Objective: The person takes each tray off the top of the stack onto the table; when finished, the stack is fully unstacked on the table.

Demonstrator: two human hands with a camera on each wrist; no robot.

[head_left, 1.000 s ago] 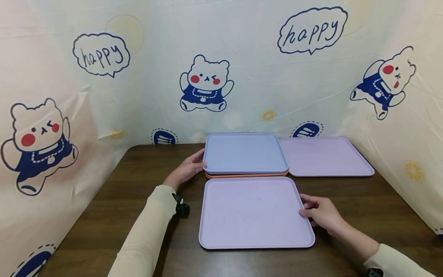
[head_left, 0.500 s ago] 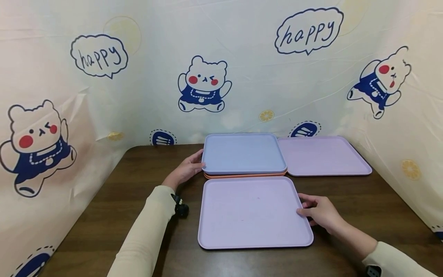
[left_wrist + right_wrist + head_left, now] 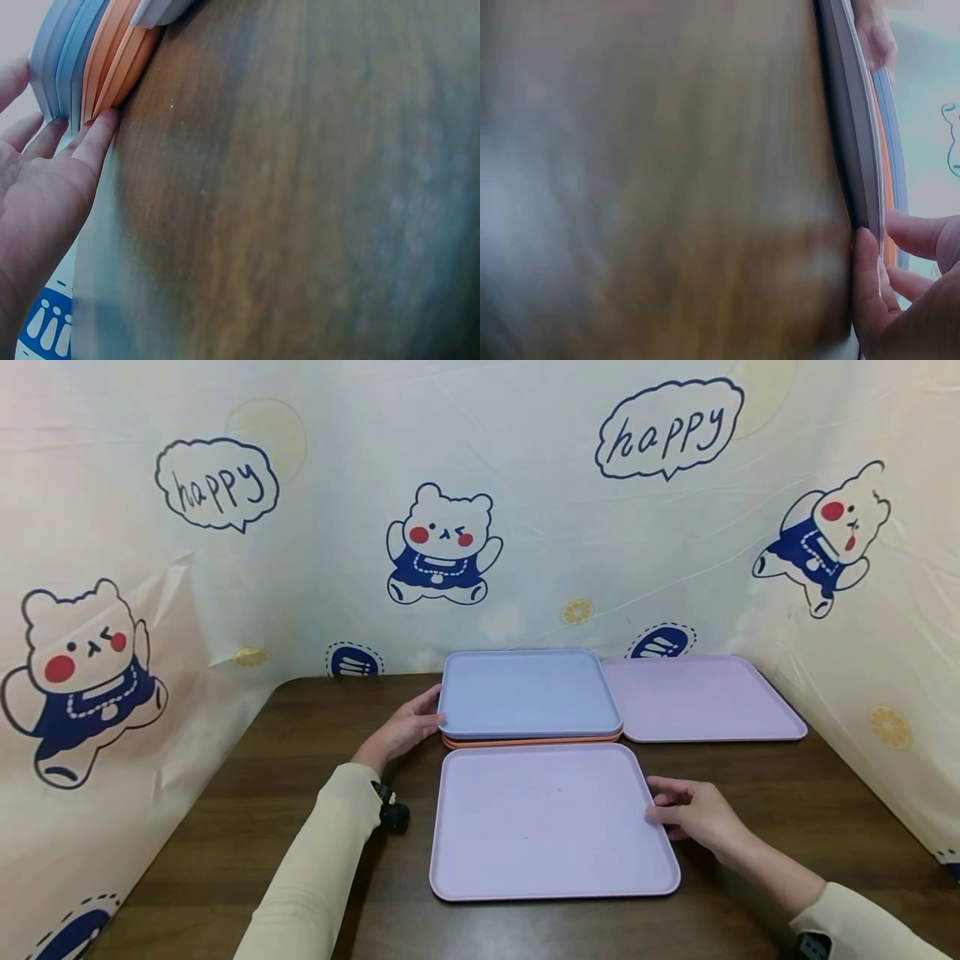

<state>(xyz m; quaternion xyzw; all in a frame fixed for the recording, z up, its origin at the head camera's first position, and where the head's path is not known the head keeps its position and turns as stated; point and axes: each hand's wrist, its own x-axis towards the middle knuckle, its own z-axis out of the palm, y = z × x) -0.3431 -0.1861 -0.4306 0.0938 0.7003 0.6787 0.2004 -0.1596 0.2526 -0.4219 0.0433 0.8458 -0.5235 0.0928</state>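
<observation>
As it lies, the front tray point(image 3: 555, 827) stretches crosswise.

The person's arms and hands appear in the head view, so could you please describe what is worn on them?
Both arms wear plain cream long sleeves: left sleeve, right sleeve. A small black device sits at the left cuff; another dark device shows at the right. The left hand and right hand are ungloved.

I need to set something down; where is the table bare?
The table is bare left of the left sleeve, and between the far purple tray and the right hand. Crowded: the centre, with the blue-topped stack and near purple tray.
</observation>
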